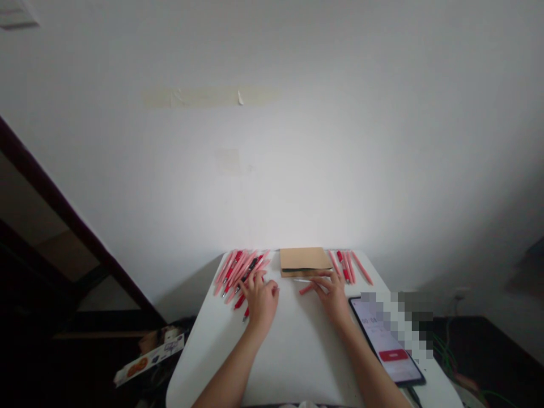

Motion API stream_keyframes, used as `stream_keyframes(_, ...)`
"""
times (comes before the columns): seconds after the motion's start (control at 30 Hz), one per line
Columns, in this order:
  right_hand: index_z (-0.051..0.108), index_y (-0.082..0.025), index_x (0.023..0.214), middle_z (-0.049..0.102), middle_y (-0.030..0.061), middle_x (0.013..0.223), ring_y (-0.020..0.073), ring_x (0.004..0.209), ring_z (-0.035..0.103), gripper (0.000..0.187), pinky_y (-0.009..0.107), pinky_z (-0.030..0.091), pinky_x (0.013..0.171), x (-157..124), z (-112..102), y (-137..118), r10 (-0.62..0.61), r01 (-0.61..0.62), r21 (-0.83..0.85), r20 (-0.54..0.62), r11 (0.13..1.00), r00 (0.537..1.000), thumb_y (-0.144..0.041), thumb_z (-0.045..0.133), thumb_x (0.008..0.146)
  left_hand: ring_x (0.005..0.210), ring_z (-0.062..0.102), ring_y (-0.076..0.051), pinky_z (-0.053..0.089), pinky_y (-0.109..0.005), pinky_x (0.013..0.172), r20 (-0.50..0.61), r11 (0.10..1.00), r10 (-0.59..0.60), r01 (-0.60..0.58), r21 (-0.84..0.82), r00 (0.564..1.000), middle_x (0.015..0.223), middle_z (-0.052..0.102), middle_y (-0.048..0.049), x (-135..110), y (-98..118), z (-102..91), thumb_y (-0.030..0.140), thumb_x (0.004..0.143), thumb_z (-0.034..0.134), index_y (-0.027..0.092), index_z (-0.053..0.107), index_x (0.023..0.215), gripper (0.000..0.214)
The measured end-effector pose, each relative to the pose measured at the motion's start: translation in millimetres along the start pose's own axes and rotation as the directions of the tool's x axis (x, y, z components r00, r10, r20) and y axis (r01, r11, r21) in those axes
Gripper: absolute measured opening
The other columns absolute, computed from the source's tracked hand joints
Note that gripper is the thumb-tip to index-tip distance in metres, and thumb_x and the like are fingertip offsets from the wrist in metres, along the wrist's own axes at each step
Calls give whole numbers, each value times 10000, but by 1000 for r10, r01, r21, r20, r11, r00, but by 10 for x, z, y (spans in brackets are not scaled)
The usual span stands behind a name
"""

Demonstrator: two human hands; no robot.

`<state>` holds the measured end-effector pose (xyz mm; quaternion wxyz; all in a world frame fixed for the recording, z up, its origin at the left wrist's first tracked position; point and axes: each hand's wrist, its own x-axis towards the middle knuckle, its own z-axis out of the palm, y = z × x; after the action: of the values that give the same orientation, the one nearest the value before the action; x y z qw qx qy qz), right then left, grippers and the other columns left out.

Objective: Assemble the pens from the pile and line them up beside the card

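My left hand [262, 300] is over the near right edge of a pile of pens [238, 272]. Its thumb and a finger are pinched together on the right, with something too small to name between them; its other fingers reach over the pile. The pile mixes several pale pink pens with red ones and a dark one. My right hand [334, 296] is closed around a short pink pen piece [305, 289], just in front of a notebook. A thin white rod [301, 280] sticks out to the left at its fingertips.
A brown-covered notebook [304, 259] lies at the table's back edge. Right of it are several pink pens [362, 268] and a red pen [342, 266]. A phone [385, 340] with a lit screen rests on the white table [293, 362]. Behind stands a wall [293, 187].
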<state>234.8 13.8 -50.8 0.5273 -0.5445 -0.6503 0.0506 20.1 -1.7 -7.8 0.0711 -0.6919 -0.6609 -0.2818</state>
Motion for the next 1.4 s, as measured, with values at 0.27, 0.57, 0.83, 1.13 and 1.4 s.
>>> stream_keyframes(0.27,791,-265,891,632,103,1020,294,1053,535,348,499,429,957,12,1,-13,12,-13,13,17,1000,1000,-494,531,929,1273,439,-334,187,-730,1115,30,997,-3,5,-73,1000,1219,582,-57,8,-10,38,207,763,739,287,746,822,100)
stream_keyframes(0.57,792,-250,897,631,108,1001,281,1022,541,359,499,439,932,2,8,-9,10,-10,34,25,999,1000,-499,535,925,1273,447,-346,208,-749,1098,35,998,4,-1,-70,999,1227,592,-63,6,1,29,217,765,744,271,743,768,55)
stream_keyframes(0.83,795,-270,885,630,100,1005,286,1033,540,294,471,443,932,0,-2,-58,-3,2,15,65,1000,998,-437,556,919,1279,453,-317,190,-706,1131,0,989,73,-72,-126,997,1244,604,-69,6,41,9,199,820,672,258,735,818,87)
stream_keyframes(1.13,792,-290,888,628,95,1039,285,1066,529,263,474,448,957,-8,-1,-55,-14,12,14,117,1000,993,-381,548,927,1261,482,-313,237,-674,1117,-24,982,111,-114,-148,994,1244,608,-65,-1,47,25,187,829,669,266,731,834,101)
stream_keyframes(1.4,796,-292,863,631,96,1022,276,1031,536,243,489,470,936,3,-13,-99,-21,19,20,117,1000,993,-396,579,900,1240,500,-304,249,-667,1115,-29,982,124,-127,-143,992,1243,608,-64,0,41,26,192,834,671,272,732,845,101)
